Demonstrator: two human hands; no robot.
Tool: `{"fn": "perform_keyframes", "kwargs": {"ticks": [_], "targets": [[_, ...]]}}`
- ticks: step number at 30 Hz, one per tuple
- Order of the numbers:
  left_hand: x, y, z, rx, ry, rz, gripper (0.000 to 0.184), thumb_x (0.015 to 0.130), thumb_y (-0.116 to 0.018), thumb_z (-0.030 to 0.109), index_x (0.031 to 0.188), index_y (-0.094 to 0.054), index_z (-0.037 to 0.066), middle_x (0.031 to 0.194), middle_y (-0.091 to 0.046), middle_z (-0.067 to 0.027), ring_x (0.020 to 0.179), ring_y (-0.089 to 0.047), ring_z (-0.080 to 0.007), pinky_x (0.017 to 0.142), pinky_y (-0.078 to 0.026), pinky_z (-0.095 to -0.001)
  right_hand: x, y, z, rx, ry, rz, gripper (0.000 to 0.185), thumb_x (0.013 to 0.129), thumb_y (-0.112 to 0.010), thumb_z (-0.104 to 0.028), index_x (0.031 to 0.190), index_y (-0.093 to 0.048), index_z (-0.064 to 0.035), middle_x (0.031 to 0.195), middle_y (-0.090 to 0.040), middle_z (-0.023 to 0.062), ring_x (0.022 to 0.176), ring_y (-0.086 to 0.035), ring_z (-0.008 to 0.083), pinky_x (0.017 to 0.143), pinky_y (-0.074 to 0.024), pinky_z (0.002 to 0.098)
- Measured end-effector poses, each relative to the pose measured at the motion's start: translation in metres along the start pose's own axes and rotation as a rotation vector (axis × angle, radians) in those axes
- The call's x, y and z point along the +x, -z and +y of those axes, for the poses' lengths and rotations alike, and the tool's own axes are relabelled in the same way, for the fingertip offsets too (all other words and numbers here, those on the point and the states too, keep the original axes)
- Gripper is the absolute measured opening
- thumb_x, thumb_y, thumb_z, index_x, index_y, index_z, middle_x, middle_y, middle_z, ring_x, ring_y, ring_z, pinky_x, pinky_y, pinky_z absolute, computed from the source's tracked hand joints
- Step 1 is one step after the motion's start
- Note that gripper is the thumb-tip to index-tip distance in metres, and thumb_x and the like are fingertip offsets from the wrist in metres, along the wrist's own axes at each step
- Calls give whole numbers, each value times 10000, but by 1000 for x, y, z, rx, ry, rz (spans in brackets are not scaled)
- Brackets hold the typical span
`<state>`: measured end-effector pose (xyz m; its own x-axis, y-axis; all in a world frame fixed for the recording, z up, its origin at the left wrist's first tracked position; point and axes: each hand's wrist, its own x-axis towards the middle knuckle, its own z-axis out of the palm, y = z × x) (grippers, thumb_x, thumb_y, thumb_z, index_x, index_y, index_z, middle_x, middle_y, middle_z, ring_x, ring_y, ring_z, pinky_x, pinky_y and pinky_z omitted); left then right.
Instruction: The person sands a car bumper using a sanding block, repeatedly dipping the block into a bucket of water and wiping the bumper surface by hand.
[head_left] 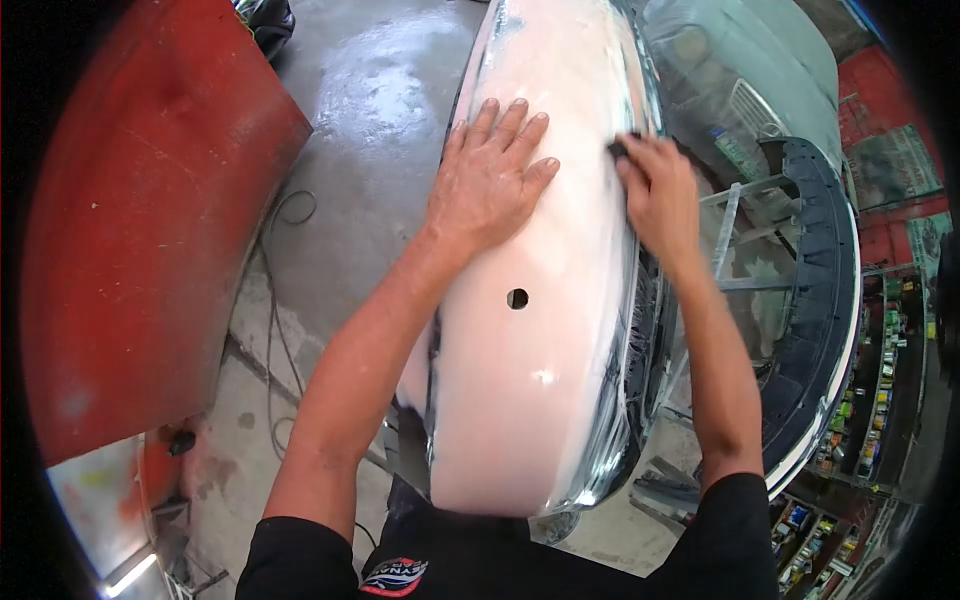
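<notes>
A long, curved panel like a car bumper [500, 400], pale pink-white with dark edges, stretches away from my body. It has a round hole [517, 299] near its middle. My left hand [492, 175] lies flat on the panel's upper part, fingers spread, holding nothing. On the right edge of the panel, my right hand [657, 190] has its fingers bent around a small dark object [617, 149], which touches the surface. Most of that object is hidden by the fingers.
A large red panel [160, 220] stands at the left, with a cable [270, 330] on the floor beside it. At the right are a black-and-white bumper [815, 300] on a metal frame [728, 235], a greenish car part [760, 50], and shelves of small containers [880, 370].
</notes>
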<state>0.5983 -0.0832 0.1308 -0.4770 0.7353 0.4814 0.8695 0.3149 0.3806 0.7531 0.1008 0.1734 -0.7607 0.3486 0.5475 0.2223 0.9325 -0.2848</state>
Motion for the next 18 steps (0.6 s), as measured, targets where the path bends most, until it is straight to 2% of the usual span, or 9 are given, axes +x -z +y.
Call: {"fn": "perform_keyframes", "kwargs": {"ticks": [1,3,6,10,13,16,18], "targets": [[0,0,-2,-9,-2,8,563,1058,-518,459,1504,-574,119,1623,-467,-167,1531,-361,-401,1242,-273,-556,24,-14,17,6,16,13,272,942,-700,-133,1194,-765,-54,1181,-721,195,1031,-696,406,912,-542,458],[2,-1,-5,-11,-8,8,567,1058,-518,460,1511,-567,123,1631,-458,-163,1535,-355,-399,1244,-270,-557,71,-34,40,-81,10,35,267,954,-683,-192,1130,-749,-1,1111,-721,234,1018,-682,442,905,-537,472],[-1,-1,-2,-19,0,-20,574,1060,-516,461,1523,-554,124,1638,-449,-159,1540,-345,-399,1247,-265,-559,79,-38,40,-116,-39,51,282,956,-680,-206,1126,-746,8,1097,-722,240,1033,-681,438,913,-534,478],[2,4,-1,-32,21,-37,583,1062,-513,461,1531,-542,116,1638,-448,-157,1538,-346,-405,1248,-262,-563,11,-2,-3,-11,-16,18,298,953,-682,-210,1156,-750,-2,1129,-726,233,1059,-677,436,938,-531,472],[0,5,1,-16,23,-29,558,1065,-505,435,1532,-545,131,1636,-452,-160,1538,-348,-409,1244,-274,-559,24,-6,1,-24,-18,1,303,951,-687,-201,1182,-755,-17,1178,-723,219,1088,-676,426,955,-525,465],[2,4,-1,-30,27,-46,561,1065,-505,438,1535,-543,134,1643,-446,-150,1546,-339,-402,1251,-259,-568,86,-39,43,-73,-106,-4,300,943,-697,-179,1196,-762,-29,1223,-713,212,1102,-679,420,967,-521,461],[4,7,-1,-30,27,-52,581,1069,-492,460,1539,-536,121,1649,-433,-153,1555,-318,-397,1257,-246,-571,94,-40,38,-99,-133,8,295,943,-697,-175,1191,-764,-29,1214,-714,211,1091,-682,416,961,-523,464]]}}
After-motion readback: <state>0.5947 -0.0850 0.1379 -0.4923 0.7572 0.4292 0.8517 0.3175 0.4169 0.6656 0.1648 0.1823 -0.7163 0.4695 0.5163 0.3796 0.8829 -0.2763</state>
